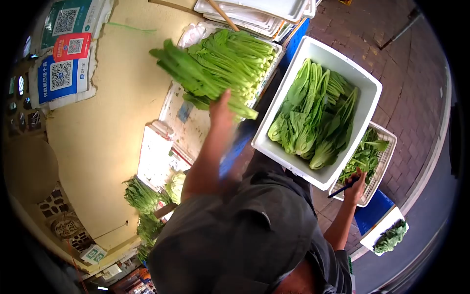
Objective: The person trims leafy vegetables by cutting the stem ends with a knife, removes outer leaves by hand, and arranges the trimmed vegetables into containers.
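Note:
My left hand is closed around a bunch of leafy greens, held over a white foam tray piled with more long-stemmed greens. To the right stands a deep white foam box with several heads of leafy vegetables lying in it. Beyond that box's lower right side, my right hand is closed on a slim dark tool, whose exact kind I cannot make out. It is beside a pale crate of loose leaves and trimmings.
Stacked white foam trays stand at the top. A yellow wall with payment signs runs along the left. More vegetables lie at the lower left. A white box with greens sits at the lower right, near the brick pavement.

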{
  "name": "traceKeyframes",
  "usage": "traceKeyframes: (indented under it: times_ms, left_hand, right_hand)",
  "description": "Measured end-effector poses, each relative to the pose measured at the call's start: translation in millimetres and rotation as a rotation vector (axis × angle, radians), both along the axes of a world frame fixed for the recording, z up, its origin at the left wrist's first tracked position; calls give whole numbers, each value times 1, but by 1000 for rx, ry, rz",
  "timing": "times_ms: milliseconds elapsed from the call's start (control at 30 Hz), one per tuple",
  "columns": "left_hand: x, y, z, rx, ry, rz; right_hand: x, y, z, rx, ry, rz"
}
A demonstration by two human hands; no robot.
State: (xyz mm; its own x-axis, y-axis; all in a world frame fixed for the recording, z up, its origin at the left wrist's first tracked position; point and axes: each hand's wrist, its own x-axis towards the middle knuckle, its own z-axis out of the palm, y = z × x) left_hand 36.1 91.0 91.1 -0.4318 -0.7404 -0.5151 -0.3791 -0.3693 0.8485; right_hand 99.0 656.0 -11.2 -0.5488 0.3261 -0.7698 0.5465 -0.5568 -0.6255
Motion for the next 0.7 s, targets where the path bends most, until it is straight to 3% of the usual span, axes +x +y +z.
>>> traceKeyframes:
  times_ms: [67,267,400,533,600,667,700]
  left_hand:
    - [18,-40,-17,31,131,-39]
    - [27,-99,-87,147,-301,-11]
    - [31,-91,-66,129,-173,18]
    - [50,-85,-39,117,-272,-81]
    - [65,-79,-40,47,-214,-103]
    - [91,-87,-49,-12,-138,-239]
    - [88,-77,-40,-43,-152,-201]
  right_hand:
    - [-14,-16,-4,26,-15,32]
    - [-42,-70,-10,1,-78,80]
    - [-61,-104,-30,75,-13,310]
    - [-115,-154,-60,189,20,553]
    - [-145,-166,-95,328,-18,736]
    - [-163,-169,-158,709,74,832]
    - [-175,-166,-163,962,52,845]
